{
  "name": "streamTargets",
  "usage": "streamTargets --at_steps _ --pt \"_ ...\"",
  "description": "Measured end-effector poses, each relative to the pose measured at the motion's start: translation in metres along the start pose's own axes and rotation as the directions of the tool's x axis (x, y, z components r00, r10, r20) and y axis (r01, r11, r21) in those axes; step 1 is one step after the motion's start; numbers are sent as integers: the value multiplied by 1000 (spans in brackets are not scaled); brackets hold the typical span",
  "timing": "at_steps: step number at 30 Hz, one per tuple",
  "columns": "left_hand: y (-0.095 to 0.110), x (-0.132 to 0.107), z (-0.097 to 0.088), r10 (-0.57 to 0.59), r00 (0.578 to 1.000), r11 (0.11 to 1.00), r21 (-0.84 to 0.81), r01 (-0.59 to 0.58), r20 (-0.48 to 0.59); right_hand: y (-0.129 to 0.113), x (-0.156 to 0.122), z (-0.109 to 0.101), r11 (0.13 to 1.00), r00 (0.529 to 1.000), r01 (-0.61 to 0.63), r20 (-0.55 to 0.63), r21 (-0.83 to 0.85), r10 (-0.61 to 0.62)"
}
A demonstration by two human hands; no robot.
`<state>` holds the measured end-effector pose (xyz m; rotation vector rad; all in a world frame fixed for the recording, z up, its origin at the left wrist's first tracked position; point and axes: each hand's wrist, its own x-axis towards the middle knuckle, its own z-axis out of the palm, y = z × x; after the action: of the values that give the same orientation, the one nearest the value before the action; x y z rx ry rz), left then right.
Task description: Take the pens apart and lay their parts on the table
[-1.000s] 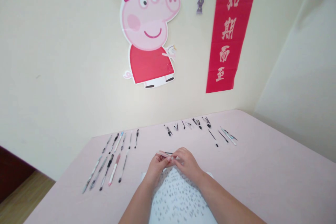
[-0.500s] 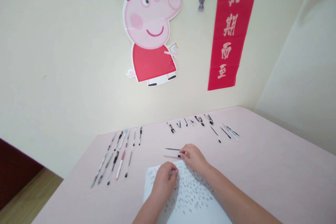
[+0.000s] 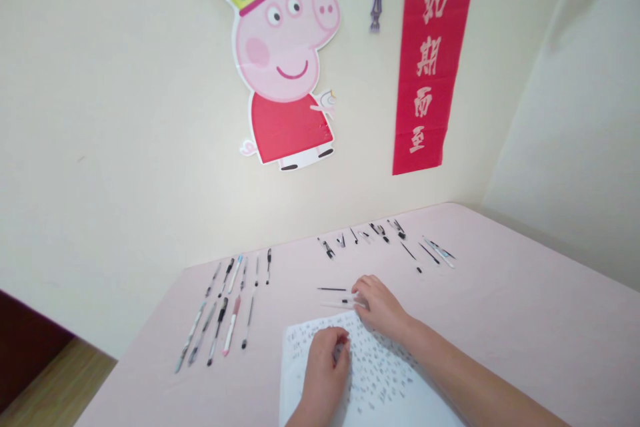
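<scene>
My right hand [image 3: 380,305] is above the far edge of the paper, thumb and fingertips apart. Right by its fingertips lie a dark pen refill [image 3: 332,289], a clear pen barrel [image 3: 336,305] and a small black piece [image 3: 345,301]. Whether the fingers touch them is hard to see. My left hand [image 3: 327,367] rests on the white paper [image 3: 370,373], which is covered with handwritten characters. Its fingers are curled with thumb and forefinger together; anything between them is too small to make out.
Two rows of pens, with a black gel pen [image 3: 218,330] among them, lie on the pink table [image 3: 150,373] at left. Disassembled pen parts [image 3: 327,248] line the back. Farther right are loose refills [image 3: 429,253] and a light-blue pen [image 3: 441,253]. The wall stands behind.
My right hand has drawn slightly right, its fingers parting from the barrel and black piece. My left hand stays curled on the paper. The view has shifted a little.
</scene>
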<state>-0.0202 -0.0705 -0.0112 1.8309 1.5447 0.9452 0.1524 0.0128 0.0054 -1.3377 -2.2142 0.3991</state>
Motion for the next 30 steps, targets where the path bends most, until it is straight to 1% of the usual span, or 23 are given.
streamTargets --at_steps 2,4,8,11,19,21,24,26,28,30 --pt "-1 0 0 10 1000 1000 6 -10 5 0 5 -1 998 998 56 21 12 -56" --pt "-1 -1 1 21 1000 1000 16 -22 10 1 11 -2 992 987 126 93 22 -128" --pt "-1 -1 1 51 999 998 24 -51 13 3 20 -1 966 928 250 269 66 -259" --pt "-2 -1 1 69 997 997 22 -70 15 1 22 0 948 896 296 312 112 -317" --pt "-5 -1 2 83 996 996 18 -83 7 0 17 0 930 877 331 311 160 -366" --pt "-3 -1 1 79 997 997 23 -79 7 2 16 3 935 895 322 275 147 -351" --pt "1 -2 0 78 997 996 31 -78 10 5 18 9 956 939 268 192 117 -286" --pt "2 -2 -1 91 996 995 37 -91 14 8 20 13 968 959 229 147 100 -242" --pt "3 -2 -2 100 995 994 46 -101 19 11 22 13 974 968 208 125 88 -217" --pt "3 -1 -2 105 994 993 55 -106 28 16 23 11 974 967 211 126 78 -220"
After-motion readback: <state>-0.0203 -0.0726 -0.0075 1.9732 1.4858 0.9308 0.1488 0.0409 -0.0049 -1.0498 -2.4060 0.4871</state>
